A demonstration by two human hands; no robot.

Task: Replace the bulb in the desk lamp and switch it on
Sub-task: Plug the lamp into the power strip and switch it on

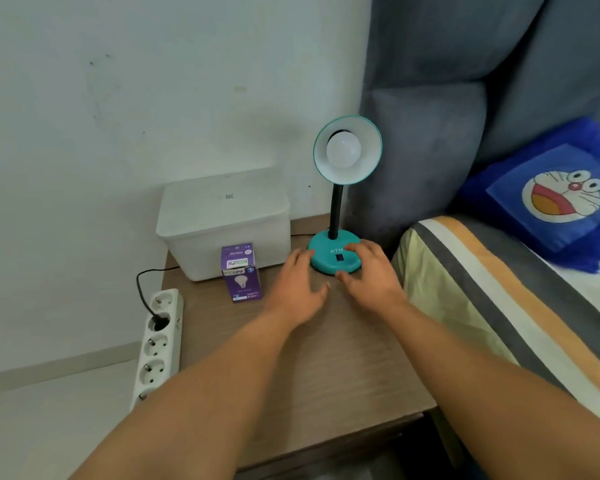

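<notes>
Bedside corner: pale wall behind, wooden desk (326, 368) wedged against a grey padded headboard and a striped bed. Landmark is the teal desk lamp (335, 254), standing near the desk's back right corner.

Left of lamp, off the desk edge: white power strip (160, 341), one black plug seated. Nearer the lamp: white lidded box (222, 220), purple bulb carton (240, 273) upright against its front.

Left hand (297, 289) open, fingers spread, fingertips at the base's left rim, gripping nothing. Right hand (369, 271) open, cupped over the base's right side, not closed on it. Old bulb (343, 150) sits in the upturned shade, unlit.

Risk: strip apparently live, so unscrewing could shock; tall neck could tip.

Room: clear desk in front of lamp; headboard crowds its right.
</notes>
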